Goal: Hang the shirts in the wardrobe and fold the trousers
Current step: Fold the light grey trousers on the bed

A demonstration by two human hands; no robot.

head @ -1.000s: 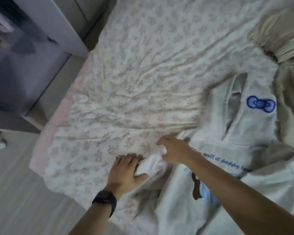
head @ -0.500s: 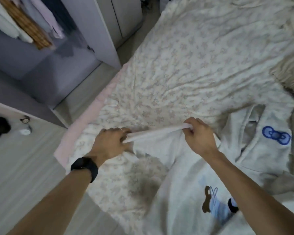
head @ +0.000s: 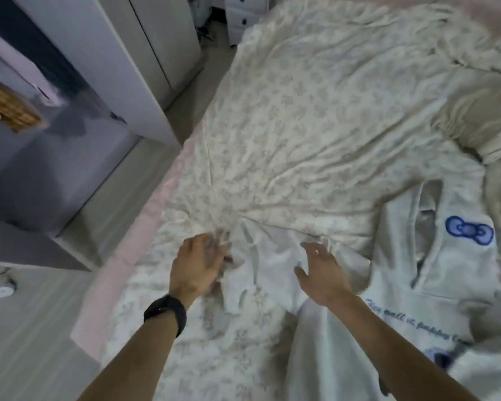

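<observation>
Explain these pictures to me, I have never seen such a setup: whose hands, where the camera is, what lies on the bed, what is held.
No machine here: a person works with bare hands, filmed by one head-worn camera looking down. The left hand, with a dark wristband, and the right hand are spread open over a white hoodie lying on the flowered bedsheet. Neither grips anything. A beige garment lies at the far right; the wardrobe stands to the left.

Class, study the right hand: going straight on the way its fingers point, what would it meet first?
Probably the rumpled edge of the white garment, just ahead of the open right hand; beyond it, the floral bedsheet. Whether the hand now touches the cloth is unclear.
</observation>
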